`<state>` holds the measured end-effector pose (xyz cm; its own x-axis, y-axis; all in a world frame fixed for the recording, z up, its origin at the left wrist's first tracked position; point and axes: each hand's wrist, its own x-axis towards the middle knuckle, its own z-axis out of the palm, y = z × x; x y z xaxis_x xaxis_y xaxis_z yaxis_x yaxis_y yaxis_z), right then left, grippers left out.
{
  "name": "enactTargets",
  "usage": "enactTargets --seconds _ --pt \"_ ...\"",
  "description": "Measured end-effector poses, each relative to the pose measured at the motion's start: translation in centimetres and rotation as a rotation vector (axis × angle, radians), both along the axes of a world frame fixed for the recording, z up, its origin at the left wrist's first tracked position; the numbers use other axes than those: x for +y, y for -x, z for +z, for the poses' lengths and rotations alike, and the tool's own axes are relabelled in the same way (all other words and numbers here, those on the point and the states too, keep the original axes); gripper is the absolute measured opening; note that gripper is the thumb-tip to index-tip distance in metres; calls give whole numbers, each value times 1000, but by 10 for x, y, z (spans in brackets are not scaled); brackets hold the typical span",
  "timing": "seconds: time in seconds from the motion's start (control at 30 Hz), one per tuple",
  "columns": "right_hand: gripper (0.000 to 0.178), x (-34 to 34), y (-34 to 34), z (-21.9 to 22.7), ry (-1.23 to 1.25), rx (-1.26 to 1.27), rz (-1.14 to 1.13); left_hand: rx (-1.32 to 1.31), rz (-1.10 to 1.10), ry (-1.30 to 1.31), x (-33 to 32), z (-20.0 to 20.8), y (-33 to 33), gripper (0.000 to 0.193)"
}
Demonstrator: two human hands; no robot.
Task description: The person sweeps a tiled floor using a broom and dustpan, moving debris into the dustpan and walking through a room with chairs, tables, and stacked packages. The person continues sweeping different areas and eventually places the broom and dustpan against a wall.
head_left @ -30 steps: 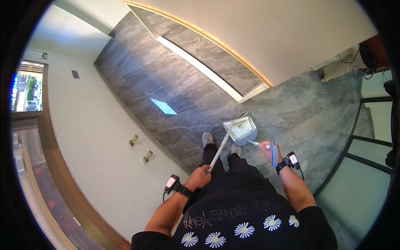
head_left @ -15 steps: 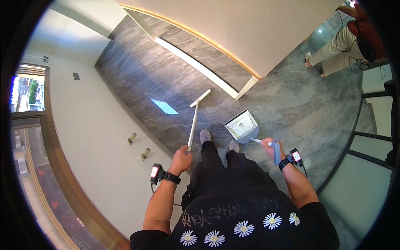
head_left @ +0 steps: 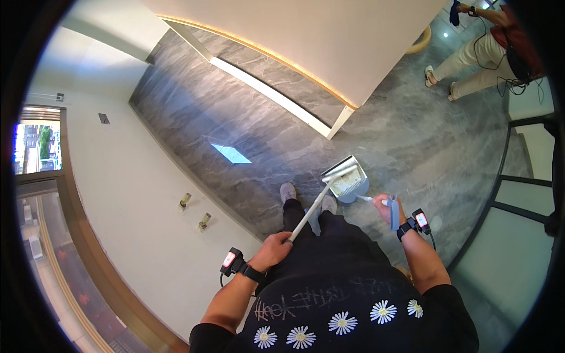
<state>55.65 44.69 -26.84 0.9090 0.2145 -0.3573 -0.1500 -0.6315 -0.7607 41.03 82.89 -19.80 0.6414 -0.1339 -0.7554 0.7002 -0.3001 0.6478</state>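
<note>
A white broom (head_left: 311,213) with a narrow T-shaped head is gripped near its upper end by my left hand (head_left: 275,249). Its head overlaps the open mouth of a white and grey dustpan (head_left: 355,189); whether the two touch is hard to tell. Small bits of debris appear inside the pan. My right hand (head_left: 382,206) is closed round the dustpan's long handle, just below its grey grip (head_left: 394,213). The dustpan is in front of my right shoe, its mouth turned to the far left.
Grey marbled floor (head_left: 259,117) spreads ahead. A large pale panel on a white frame (head_left: 276,97) stands beyond the dustpan. A white wall (head_left: 135,194) with two small fittings runs along my left. Another person (head_left: 482,62) stands far right, near dark-framed glass panels (head_left: 524,197).
My left hand has moved right, swinging the broom's head from the bare floor rightward to the dustpan. The right hand and dustpan have barely shifted. The other person's arm now shows more.
</note>
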Motion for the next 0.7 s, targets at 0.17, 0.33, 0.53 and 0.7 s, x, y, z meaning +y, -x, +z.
enactTargets --seconds 0.17,0.33,0.53,0.7 --pt "15 -21 18 5 47 -40 -21 -94 -128 -259 -5 3 -27 41" --pt "14 -43 47 5 50 -7 -94 -59 -154 -296 -29 -33 -61 42" --pt "13 -57 57 -5 61 -69 -97 -76 -363 -234 -66 -46 -51 45" --pt "15 -60 59 -15 72 62 -203 -91 -315 -30 -39 -34 -41 42"
